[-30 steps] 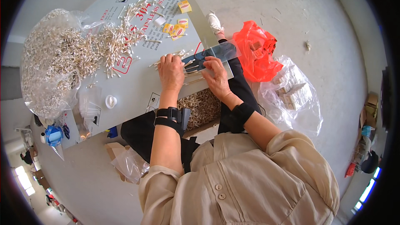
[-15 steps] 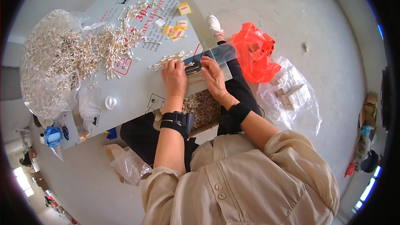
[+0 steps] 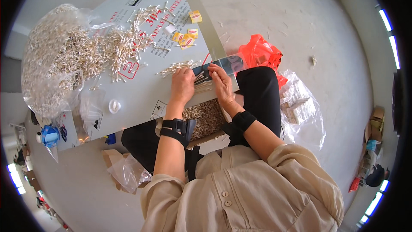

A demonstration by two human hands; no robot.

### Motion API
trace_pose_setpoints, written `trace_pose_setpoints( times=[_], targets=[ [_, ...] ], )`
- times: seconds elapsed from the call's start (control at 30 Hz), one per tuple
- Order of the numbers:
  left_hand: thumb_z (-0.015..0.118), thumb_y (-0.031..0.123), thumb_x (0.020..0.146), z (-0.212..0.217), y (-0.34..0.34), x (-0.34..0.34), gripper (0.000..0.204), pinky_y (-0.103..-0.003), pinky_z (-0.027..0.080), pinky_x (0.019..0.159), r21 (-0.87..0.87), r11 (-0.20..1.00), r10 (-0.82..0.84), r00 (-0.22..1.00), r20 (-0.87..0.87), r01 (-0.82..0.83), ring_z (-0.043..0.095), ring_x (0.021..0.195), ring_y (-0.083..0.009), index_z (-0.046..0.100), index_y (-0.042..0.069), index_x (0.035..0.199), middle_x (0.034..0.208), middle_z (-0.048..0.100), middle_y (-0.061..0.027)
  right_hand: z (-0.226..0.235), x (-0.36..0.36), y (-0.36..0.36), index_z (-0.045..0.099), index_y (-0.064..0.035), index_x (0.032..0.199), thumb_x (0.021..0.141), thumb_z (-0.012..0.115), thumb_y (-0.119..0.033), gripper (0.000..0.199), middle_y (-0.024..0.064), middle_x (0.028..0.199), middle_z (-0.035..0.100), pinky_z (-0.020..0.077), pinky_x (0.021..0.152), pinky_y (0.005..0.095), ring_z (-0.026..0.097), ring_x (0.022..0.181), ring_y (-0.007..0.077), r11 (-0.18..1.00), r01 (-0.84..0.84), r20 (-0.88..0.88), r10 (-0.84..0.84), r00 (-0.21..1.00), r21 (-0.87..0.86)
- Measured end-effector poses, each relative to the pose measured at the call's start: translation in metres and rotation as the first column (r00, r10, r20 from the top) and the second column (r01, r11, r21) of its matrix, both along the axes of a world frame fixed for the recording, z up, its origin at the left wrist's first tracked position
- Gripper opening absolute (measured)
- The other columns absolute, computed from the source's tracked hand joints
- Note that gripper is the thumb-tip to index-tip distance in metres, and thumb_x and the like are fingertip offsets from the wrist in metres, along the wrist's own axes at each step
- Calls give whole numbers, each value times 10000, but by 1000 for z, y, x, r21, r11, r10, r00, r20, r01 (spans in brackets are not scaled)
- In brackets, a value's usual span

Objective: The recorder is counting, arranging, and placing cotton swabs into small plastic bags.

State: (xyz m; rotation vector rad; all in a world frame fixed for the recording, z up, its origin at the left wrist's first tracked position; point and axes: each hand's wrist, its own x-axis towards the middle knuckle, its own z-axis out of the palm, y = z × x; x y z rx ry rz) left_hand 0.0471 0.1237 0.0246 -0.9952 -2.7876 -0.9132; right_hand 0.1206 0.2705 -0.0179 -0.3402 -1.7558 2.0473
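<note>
My left hand (image 3: pixel 183 84) is closed at the table edge, its curled fingertips on the ends of some white-tipped cotton swabs (image 3: pixel 202 85). Those swabs lie between my two hands, side by side. Facing it, my right hand (image 3: pixel 222 82) is held with the fingers stretched out and nothing visibly gripped. Its fingertips touch a dark flat strip with clear plastic film (image 3: pixel 234 63), which sticks out past the table corner. A small bunch of loose swabs (image 3: pixel 176 67) lies just beyond my left hand. What is under my left fingers is partly hidden.
A large clear bag (image 3: pixel 49 66) spills swabs over the metal-sheet table (image 3: pixel 141 99). Small yellow boxes (image 3: pixel 187 39) and a round white container (image 3: pixel 114 106) stand there. Below my hands is a carton of swabs (image 3: pixel 204 118). A red bag (image 3: pixel 259 51) and clear bag of white packs (image 3: pixel 300 109) lie right.
My right leg has drawn in: the knee is now raised beside the table and the foot no longer shows. Both hands stay nearly in place, with the swabs between them slightly fanned.
</note>
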Motion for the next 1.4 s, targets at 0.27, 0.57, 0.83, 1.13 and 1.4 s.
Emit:
trace_pose_setpoints(
  times=[0.27, 0.57, 0.83, 1.13, 1.4],
  targets=[
    [622, 57, 843, 0, -2, 14, 180, -451, 433, 923, 82, 989, 126, 990, -65, -120, 541, 1058, -321, 612, 23, 1020, 1062, 590, -128, 12, 1, 2, 580, 34, 1245, 1032, 470, -155, 306, 103, 1392, 500, 390, 1074, 289, 487, 1254, 159, 996, -28, 5, 29, 1000, -88],
    [427, 287, 1036, -23, 21, 48, 468, -403, 298, 1138, 725, 538, 194, 900, 390, -430, 420, 1320, -265, 442, -41, 1370, 1368, 478, -161, 17, -7, -12, 579, 31, 1235, 1030, 477, -184, 314, 123, 1366, 525, 384, 1062, 309, 487, 1266, 199, 1000, 22, 0, -22, 1000, 8],
    [452, 245, 1022, -27, 24, 27, 428, -390, 320, 1125, 805, 286, -42, 833, 552, -519, 474, 1271, -252, 475, -48, 1334, 1342, 519, -162, 15, -14, -21, 583, 44, 1206, 1022, 485, -170, 299, 144, 1330, 559, 381, 1047, 311, 523, 1226, 222, 998, 44, 5, -44, 999, -40],
    [617, 11, 841, -12, -15, 17, 135, -390, 465, 844, 305, 910, 246, 958, 144, -280, 564, 968, -276, 671, 57, 955, 967, 592, -90, 33, -9, 14, 689, -62, 948, 760, 721, -32, 193, 89, 966, 587, 496, 783, 334, 603, 935, 259, 800, -117, 144, 39, 989, 588],
    [695, 27, 772, -8, -11, 7, 92, -402, 461, 792, 185, 953, 235, 971, 55, -241, 551, 908, -296, 641, 65, 835, 874, 574, -67, 31, -17, 10, 641, -86, 792, 725, 701, -76, 91, 61, 870, 568, 490, 743, 393, 588, 883, 284, 569, -133, 107, 78, 991, 812]
  ],
)
